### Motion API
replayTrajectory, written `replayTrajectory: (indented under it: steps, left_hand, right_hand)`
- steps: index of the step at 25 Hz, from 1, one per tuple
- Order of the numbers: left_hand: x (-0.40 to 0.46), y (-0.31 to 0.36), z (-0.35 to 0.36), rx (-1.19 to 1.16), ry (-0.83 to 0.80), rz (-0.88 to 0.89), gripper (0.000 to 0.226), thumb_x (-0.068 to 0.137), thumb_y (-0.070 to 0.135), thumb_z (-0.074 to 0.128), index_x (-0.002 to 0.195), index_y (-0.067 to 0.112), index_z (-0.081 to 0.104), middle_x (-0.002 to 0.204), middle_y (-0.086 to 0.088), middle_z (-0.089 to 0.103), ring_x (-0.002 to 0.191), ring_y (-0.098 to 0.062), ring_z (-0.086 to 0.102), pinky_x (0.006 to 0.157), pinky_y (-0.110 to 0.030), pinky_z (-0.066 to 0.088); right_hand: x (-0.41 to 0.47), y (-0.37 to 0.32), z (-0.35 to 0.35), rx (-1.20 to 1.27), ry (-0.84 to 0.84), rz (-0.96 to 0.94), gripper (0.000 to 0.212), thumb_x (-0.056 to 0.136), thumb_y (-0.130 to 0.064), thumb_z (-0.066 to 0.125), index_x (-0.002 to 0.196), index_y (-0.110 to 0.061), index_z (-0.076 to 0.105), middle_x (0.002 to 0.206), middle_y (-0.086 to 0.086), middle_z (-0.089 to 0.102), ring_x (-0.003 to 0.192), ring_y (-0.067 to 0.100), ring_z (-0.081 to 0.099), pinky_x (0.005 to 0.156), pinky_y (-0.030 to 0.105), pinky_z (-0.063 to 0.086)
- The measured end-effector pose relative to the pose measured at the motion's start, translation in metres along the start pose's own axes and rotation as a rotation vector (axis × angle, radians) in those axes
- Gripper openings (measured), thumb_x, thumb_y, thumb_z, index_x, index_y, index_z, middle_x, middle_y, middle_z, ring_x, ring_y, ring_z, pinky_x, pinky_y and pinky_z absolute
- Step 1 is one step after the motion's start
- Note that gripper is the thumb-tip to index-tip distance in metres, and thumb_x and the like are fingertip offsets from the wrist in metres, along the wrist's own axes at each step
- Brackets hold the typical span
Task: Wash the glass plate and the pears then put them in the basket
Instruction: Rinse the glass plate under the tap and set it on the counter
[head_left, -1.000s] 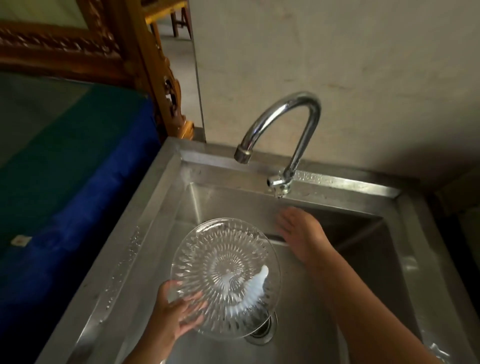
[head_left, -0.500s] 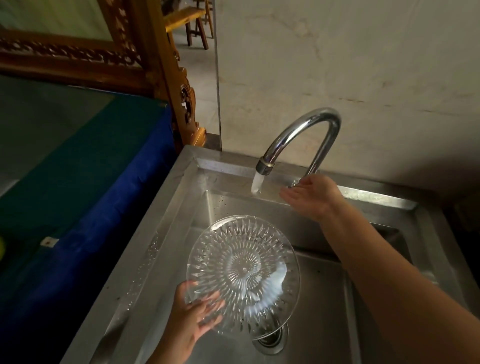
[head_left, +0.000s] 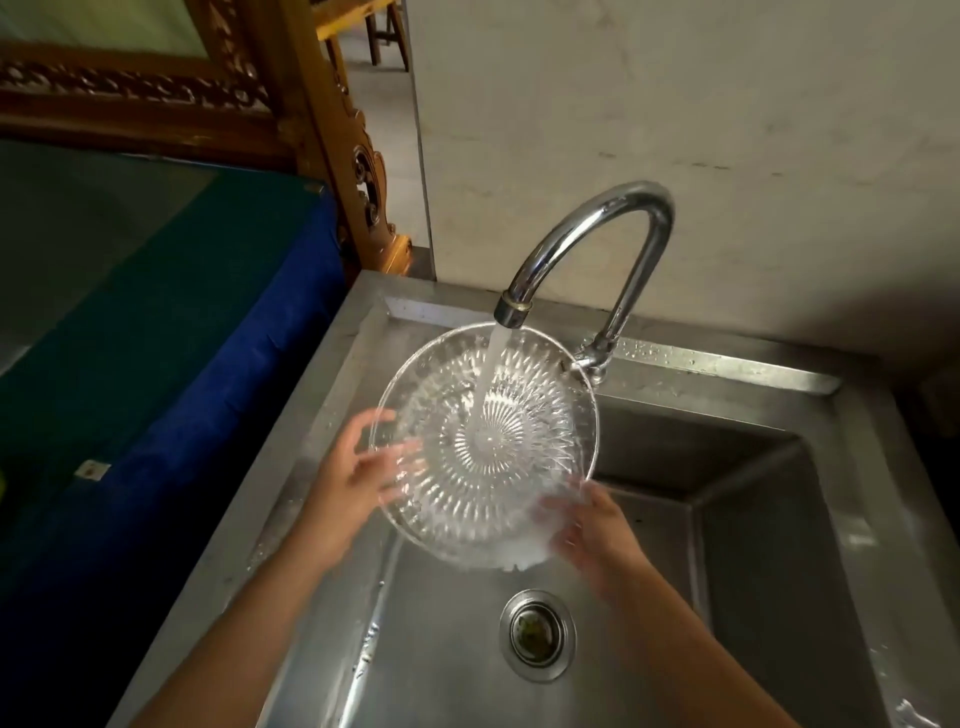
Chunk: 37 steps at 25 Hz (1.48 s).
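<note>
Head view: glass plate (head_left: 485, 441) tilts under the tap's (head_left: 587, 260) stream above the sink (head_left: 727, 597). Left hand (head_left: 353, 483) grips its rim; right hand (head_left: 592, 530), blurred, seemingly steadies it. Rinsing underway; pears and basket unseen, remaining.

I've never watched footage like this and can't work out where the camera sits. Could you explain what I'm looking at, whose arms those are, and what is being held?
There is no machine here. A person wears one wide-angle camera on the head, looking forward and down, so the two bare arms entering from the bottom are that person's own. Below them is a steel sink with a round drain. A curved chrome tap at the back is running, and its water falls onto a patterned glass plate held tilted above the basin. The left hand grips the plate's left edge; the right hand is at its lower right edge, blurred. To the left is a surface draped in blue and green cloth. No pears or basket are in view.
</note>
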<state>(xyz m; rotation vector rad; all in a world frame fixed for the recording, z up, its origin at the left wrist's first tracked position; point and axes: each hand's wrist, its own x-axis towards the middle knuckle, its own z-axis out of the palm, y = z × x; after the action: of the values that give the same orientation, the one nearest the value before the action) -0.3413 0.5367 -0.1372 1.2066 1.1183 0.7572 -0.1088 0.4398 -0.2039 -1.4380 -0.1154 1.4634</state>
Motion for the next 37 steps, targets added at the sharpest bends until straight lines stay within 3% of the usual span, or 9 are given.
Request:
replayTrajectory:
  steps: [6,9,12,14,19,26,31,34,37]
  left_hand:
    - [0.002,0.039,-0.015,0.099,-0.050,0.208,0.045,0.090,0.022,0.048,0.132,0.034,0.041,0.113,0.007,0.067,0.098,-0.007,0.067,0.072,-0.018,0.055]
    - [-0.003,0.018,-0.021,-0.044,0.065,0.014,0.043,0.092,0.008,0.048,0.132,0.022,0.043,0.107,-0.007,0.068,0.081,-0.016,0.073,0.060,-0.022,0.058]
    - [-0.022,-0.016,-0.019,-0.284,0.067,-0.266,0.035,0.084,-0.002,0.047,0.108,0.022,0.057,0.098,-0.017,0.070,0.071,-0.027,0.073,0.049,-0.028,0.056]
    - [-0.038,-0.034,-0.013,-0.423,0.018,-0.367,0.044,0.081,-0.003,0.048,0.115,0.025,0.052,0.101,-0.018,0.070,0.077,-0.033,0.072,0.052,-0.036,0.058]
    - [-0.041,-0.056,-0.003,-0.430,-0.002,-0.395,0.056,0.084,0.000,0.050,0.128,0.034,0.040,0.114,-0.019,0.063,0.089,-0.039,0.069,0.064,-0.044,0.059]
    - [-0.046,-0.068,-0.002,-0.449,0.052,-0.405,0.059,0.087,0.000,0.048,0.132,0.036,0.035,0.113,-0.015,0.064,0.088,-0.034,0.069,0.064,-0.042,0.057]
    - [-0.047,-0.071,-0.001,-0.506,0.029,-0.396,0.063,0.080,0.001,0.051,0.132,0.034,0.036,0.115,-0.017,0.063,0.090,-0.035,0.069,0.066,-0.043,0.058]
    - [-0.046,-0.072,0.003,-0.559,0.034,-0.386,0.059,0.087,-0.001,0.045,0.134,0.034,0.036,0.117,-0.018,0.062,0.091,-0.035,0.069,0.071,-0.045,0.059]
    - [-0.043,-0.064,0.003,-0.559,0.037,-0.349,0.062,0.083,0.002,0.051,0.133,0.036,0.036,0.119,-0.015,0.063,0.094,-0.036,0.069,0.074,-0.046,0.058]
  right_hand:
    - [-0.017,0.004,0.023,0.158,-0.105,-0.100,0.033,0.088,-0.005,0.053,0.109,-0.030,0.058,0.090,0.003,0.073,0.075,0.020,0.070,0.064,0.030,0.057]
    - [-0.036,-0.020,0.012,-0.172,-0.089,-0.267,0.037,0.086,-0.012,0.058,0.116,-0.032,0.053,0.096,0.004,0.075,0.079,0.021,0.072,0.059,0.024,0.056]
    - [-0.047,-0.047,0.000,-0.425,-0.127,-0.127,0.036,0.088,-0.004,0.049,0.123,-0.013,0.048,0.096,0.013,0.074,0.070,0.022,0.071,0.054,0.026,0.057]
    - [-0.045,-0.064,0.001,-0.771,-0.058,-0.095,0.037,0.091,-0.005,0.047,0.128,-0.008,0.045,0.111,0.018,0.067,0.081,0.025,0.069,0.069,0.033,0.059]
    - [-0.010,-0.124,0.037,-1.315,0.198,-0.754,0.059,0.086,0.001,0.040,0.142,-0.013,0.030,0.151,0.012,0.031,0.138,0.030,0.030,0.112,0.042,0.029]
    - [0.008,-0.126,0.034,-1.649,0.244,-0.839,0.044,0.083,0.005,0.040,0.123,-0.011,0.048,0.130,0.011,0.053,0.111,0.035,0.055,0.080,0.045,0.051]
    - [0.003,-0.081,0.005,-1.731,0.217,-0.853,0.070,0.086,-0.003,0.044,0.147,-0.022,0.014,0.157,-0.001,0.017,0.122,0.027,0.051,0.094,0.042,0.048]
    - [0.001,-0.055,0.004,-1.265,0.172,-0.561,0.075,0.091,-0.025,0.048,0.147,-0.031,-0.001,0.157,0.001,0.014,0.125,0.028,0.048,0.099,0.047,0.046]
    - [-0.015,-0.025,-0.003,-0.375,0.039,-0.145,0.052,0.092,-0.019,0.051,0.140,-0.016,0.031,0.128,0.016,0.055,0.102,0.033,0.064,0.074,0.042,0.058]
